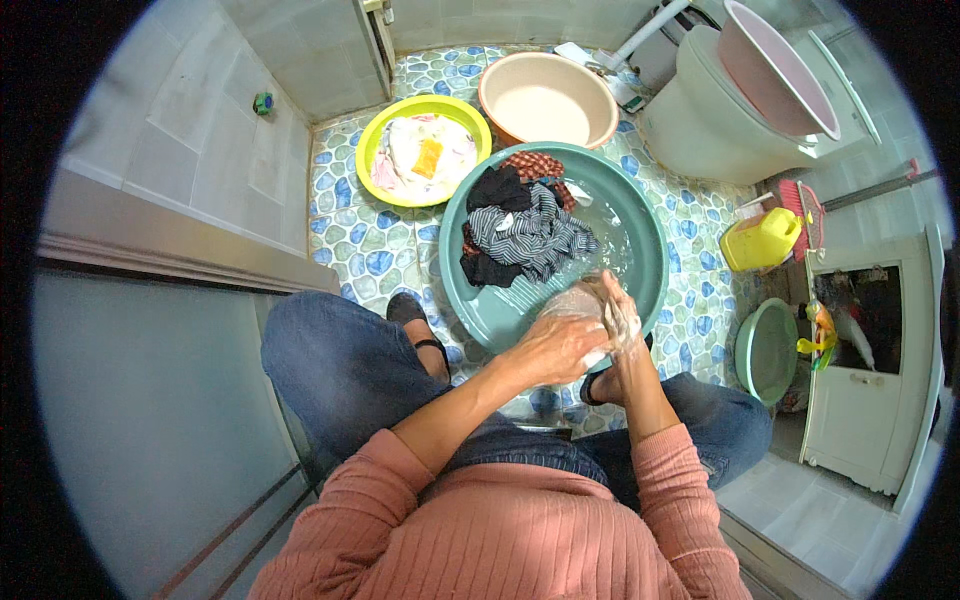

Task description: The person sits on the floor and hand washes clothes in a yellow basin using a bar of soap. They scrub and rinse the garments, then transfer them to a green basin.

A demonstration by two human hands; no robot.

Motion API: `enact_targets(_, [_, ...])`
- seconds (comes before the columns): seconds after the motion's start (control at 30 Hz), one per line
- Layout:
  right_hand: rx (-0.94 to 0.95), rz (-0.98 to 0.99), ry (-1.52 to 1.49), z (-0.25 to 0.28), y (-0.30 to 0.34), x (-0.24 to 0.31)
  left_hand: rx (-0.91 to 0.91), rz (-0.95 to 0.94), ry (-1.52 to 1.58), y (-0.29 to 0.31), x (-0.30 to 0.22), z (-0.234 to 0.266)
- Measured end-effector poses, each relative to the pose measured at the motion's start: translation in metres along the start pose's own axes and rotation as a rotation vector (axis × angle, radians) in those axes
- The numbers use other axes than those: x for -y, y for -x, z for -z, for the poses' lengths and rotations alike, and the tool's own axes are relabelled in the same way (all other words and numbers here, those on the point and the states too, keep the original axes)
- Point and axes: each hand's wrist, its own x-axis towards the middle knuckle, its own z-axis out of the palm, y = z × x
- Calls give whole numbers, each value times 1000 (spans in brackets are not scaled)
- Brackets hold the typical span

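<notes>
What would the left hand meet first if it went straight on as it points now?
The left hand would likely meet the pale sudsy bundle, then the right hand; depth is unclear.

Ribbed pink sweater (515, 535), blue jeans (340, 365)

You've got blue/grn pebble-pattern floor (385, 240). On it: lg teal basin (654, 235) near you, yellow basin (364, 160) + beige tub (550, 100) beyond, yellow jug (758, 242) to yr R.

Clothes (535, 232) lie in a basin (650, 230), left of a jug (760, 241)
</notes>
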Motion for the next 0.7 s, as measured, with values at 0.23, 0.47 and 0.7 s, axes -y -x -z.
enact_targets(0.23, [-65, -4, -447, 13, 15, 15, -132, 498, 987, 2, 14, -18])
enact_targets(0.47, [-20, 156, -459, -44, 39, 46, -620, 1037, 1455, 21, 63, -12])
enact_targets(0.7, [190, 97, -458, -66, 9, 61, -1055, 1028, 1295, 30, 109, 15])
